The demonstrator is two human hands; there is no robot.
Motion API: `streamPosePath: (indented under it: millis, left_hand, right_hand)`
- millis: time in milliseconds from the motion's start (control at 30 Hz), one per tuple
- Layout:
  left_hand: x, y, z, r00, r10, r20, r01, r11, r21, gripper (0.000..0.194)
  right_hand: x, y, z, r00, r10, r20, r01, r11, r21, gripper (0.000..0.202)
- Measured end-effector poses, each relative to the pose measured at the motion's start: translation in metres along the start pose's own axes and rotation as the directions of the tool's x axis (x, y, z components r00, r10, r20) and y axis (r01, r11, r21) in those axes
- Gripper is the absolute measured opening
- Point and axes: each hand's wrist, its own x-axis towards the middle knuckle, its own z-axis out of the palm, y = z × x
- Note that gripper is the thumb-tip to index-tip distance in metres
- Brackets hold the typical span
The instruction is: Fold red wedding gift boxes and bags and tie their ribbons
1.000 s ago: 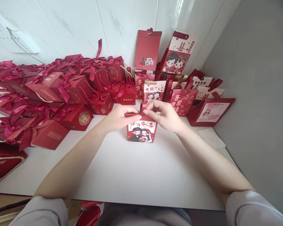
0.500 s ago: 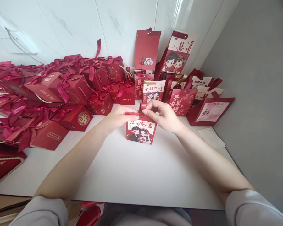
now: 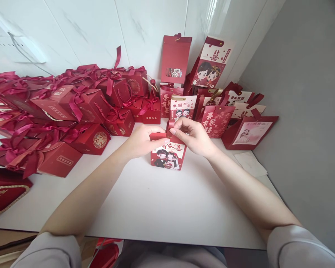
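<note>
A red and white gift box (image 3: pixel 169 160) with a cartoon couple on its front stands upright on the white table in front of me. My left hand (image 3: pixel 143 140) grips its top edge from the left, thumb on the front and fingers behind. At the top of the box a dark red ribbon loop (image 3: pixel 170 126) sticks up. Thumb and fingers of my right hand (image 3: pixel 194 136) pinch this loop from the right. The fingertips behind the box are partly hidden.
Many red gift boxes (image 3: pixel 69 102) with ribbon bows are piled on the left. Behind my right hand stand several tall boxes (image 3: pixel 209 63) and a pink-fronted box (image 3: pixel 251 132). A white paper (image 3: pixel 250 163) lies by the grey wall (image 3: pixel 304 111) on the right.
My left hand has shifted slightly right along the box top, its thumb now covering part of the lettering. The right hand keeps its pinch on the ribbon loop.
</note>
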Motion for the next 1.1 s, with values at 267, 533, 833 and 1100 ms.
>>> streamPosePath:
  millis: [267, 533, 833, 1100]
  left_hand:
    - [0.001, -0.002, 0.002, 0.997, 0.026, -0.078, -0.019, 0.996, 0.091, 0.021]
    - [0.001, -0.002, 0.0, 0.994, 0.082, -0.075, -0.065, 0.976, 0.206, 0.021]
    - [0.0, -0.003, 0.003, 0.99, 0.133, -0.044, -0.113, 0.944, 0.309, 0.027]
    - [0.002, -0.008, 0.004, 0.985, 0.115, -0.13, -0.091, 0.98, 0.18, 0.021]
  right_hand:
    - [-0.001, -0.006, -0.004, 0.995, -0.006, 0.102, 0.017, 0.994, -0.105, 0.019]
    - [-0.002, -0.012, -0.002, 0.998, -0.041, 0.045, 0.054, 0.947, -0.316, 0.012]
    - [-0.003, -0.013, -0.01, 0.99, -0.035, 0.136, 0.083, 0.928, -0.364, 0.009]
    - [-0.001, -0.002, -0.005, 0.997, -0.074, 0.013, 0.076, 0.977, -0.201, 0.016]
